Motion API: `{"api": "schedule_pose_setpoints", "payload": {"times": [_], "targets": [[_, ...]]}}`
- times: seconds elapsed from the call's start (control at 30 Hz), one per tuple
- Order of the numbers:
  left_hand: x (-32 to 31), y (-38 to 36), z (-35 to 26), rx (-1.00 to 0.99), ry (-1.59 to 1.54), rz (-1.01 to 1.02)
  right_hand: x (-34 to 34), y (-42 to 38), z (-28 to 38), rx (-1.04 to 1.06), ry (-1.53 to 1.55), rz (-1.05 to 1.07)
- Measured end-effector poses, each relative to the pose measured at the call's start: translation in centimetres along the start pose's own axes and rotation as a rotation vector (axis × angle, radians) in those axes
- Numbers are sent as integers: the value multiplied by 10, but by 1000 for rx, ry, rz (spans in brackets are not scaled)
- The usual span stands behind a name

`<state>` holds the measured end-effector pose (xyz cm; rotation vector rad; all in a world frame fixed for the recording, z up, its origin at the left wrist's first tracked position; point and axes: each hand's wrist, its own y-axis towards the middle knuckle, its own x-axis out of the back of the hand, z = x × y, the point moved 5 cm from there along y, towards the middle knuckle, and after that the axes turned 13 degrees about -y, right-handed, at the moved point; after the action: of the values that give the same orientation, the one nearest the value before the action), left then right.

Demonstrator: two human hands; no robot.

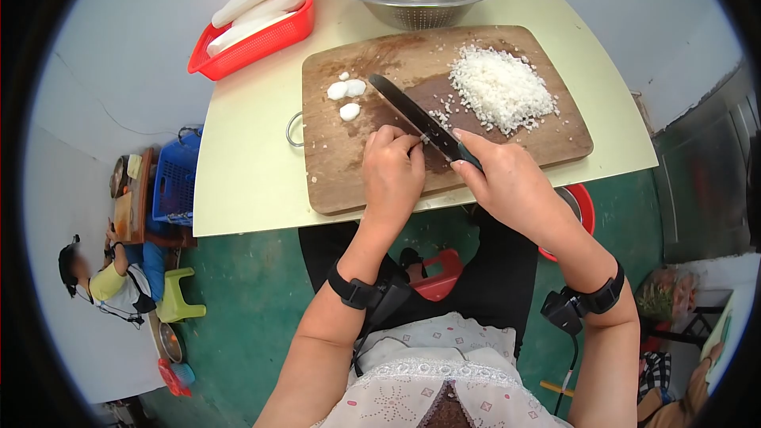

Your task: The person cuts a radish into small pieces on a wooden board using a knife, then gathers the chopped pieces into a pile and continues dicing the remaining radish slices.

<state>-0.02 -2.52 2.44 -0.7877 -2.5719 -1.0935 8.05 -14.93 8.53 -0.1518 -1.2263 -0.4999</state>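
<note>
My right hand [507, 178] is wrapped round the handle of a kitchen knife [406, 106], whose dark blade slants up to the left over the wooden cutting board [341, 166]. Beside the blade, the curled fingers of my left hand [394, 166] pinch a small white vegetable piece [425, 139], mostly hidden by the fingertips. Several white vegetable slices [346, 90] lie on the board's left side. A heap of finely diced white vegetable [503, 89] covers the upper right, with loose bits scattered near the blade.
A red basket [252, 47] of long white peeled vegetables [258, 13] stands at the table's back left. A perforated steel bowl [418, 16] is behind the board. A red basin [584, 208] sits below the table's right edge. Another person [119, 281] sits far left near a blue crate [173, 178].
</note>
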Motion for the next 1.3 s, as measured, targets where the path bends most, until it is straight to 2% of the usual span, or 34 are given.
{"api": "schedule_pose_setpoints", "payload": {"times": [0.13,0.23,0.33,0.47,0.6,0.7,0.8,0.9,1.0,1.3], "targets": [[-1,0,1,-21,29,-4,-9,8,5,19,-21,0],[-2,0,0,-1,31,4,-16,21,2,49,27,-88],[-2,-1,2,-3,0,-11,-8,31,-6,38,114,-59],[0,-2,-1,-12,7,-11,8,24,-9,-66,169,-53],[-1,0,-1,3,2,-4,6,16,-8,32,113,-101],[-1,-1,0,-5,1,-8,5,15,-6,-4,86,-39],[-1,-2,0,-21,14,-14,0,14,-8,21,52,-81],[-2,-1,0,-20,20,-11,0,20,-8,-2,32,-7],[-1,-1,0,-13,22,-6,-13,28,-14,36,52,-151],[-1,-2,-1,-19,19,-9,4,27,-8,-49,90,-46]]}}
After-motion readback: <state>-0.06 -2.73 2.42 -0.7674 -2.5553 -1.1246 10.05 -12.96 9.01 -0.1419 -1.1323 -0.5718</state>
